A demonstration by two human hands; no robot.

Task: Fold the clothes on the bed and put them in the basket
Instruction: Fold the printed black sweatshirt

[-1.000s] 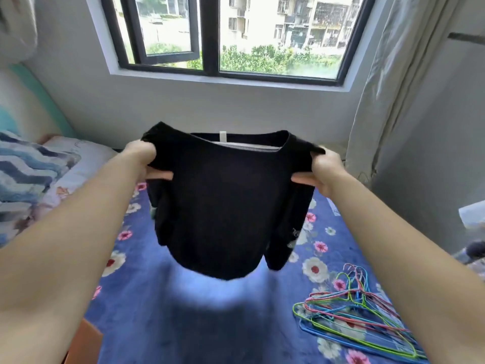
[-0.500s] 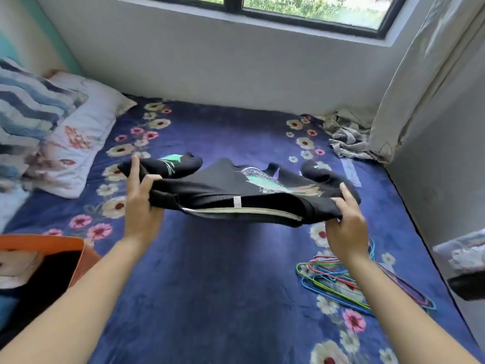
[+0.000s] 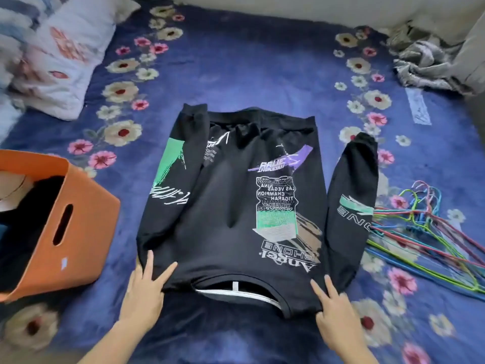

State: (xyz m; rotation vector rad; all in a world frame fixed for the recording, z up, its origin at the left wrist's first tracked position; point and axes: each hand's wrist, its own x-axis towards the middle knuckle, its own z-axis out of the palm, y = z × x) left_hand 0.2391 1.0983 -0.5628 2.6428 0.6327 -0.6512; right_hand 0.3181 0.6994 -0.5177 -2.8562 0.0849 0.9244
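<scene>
Starting at the far left: pillow, white with a red print, pushed up to the head of the bed, out of the way of the folding. Basket, orange, with a slotted handle in its side, standing on the bed at the person's left; dark cloth lies inside it. Its place near the left hand looks chosen for a short carry once a piece is folded. Left hand, grip released, fingers straight and spread flat on the near left shoulder of the sweatshirt, seemingly to pin and smooth it. Sweatshirt, black, printed side up, spread in the middle of the bed, collar toward the person and hem away. The sleeve on the left lies slanted along the body's edge; the sleeve on the right curves beside the body, not yet folded in. Judged state: laid out for folding, no fold made in the body. Right hand, grip also released, two fingers extended on the near right shoulder, thumb at the cloth's edge, apparently to square that side against the other. Hangers, coloured wire, heaped just right of the right sleeve; whether they touch it cannot be told. Crumpled grey cloth, far right corner of the bed, well apart, probably awaiting its turn.
</scene>
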